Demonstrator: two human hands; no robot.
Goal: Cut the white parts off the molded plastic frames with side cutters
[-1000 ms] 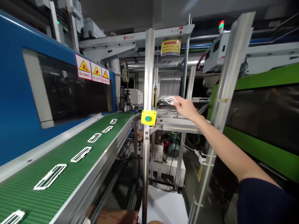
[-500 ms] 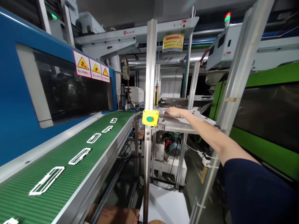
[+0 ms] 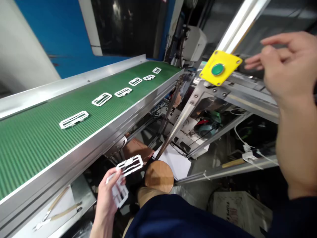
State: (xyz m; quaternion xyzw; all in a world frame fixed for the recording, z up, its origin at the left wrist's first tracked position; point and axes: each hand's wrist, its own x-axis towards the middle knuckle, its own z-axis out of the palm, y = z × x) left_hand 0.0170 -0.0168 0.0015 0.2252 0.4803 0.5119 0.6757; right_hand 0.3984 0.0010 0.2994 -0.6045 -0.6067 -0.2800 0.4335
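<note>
My left hand point(image 3: 107, 191), low in the view beside the conveyor, is closed around white plastic frames point(image 3: 130, 165), at least two. One points up to the right and the rest hang below my fingers. My right hand point(image 3: 288, 62) is raised at the upper right, just right of the yellow plate with a green button point(image 3: 218, 69). Its fingers are loosely bent and apart, and nothing shows in them. More white frames of the same kind lie spaced in a row on the green conveyor belt point(image 3: 44, 145), the closest being a slotted frame point(image 3: 74, 119).
An aluminium post point(image 3: 182, 127) carries the button plate and stands between the conveyor and a metal frame. A round wooden stool point(image 3: 159, 176) is below, near my legs. A cardboard box point(image 3: 137, 148) sits under the conveyor. The blue machine point(image 3: 66, 39) stands behind the belt.
My view has turned down and left. My right arm has drawn back from the ledge behind the post. My left hand, holding white frames, has come into view.
</note>
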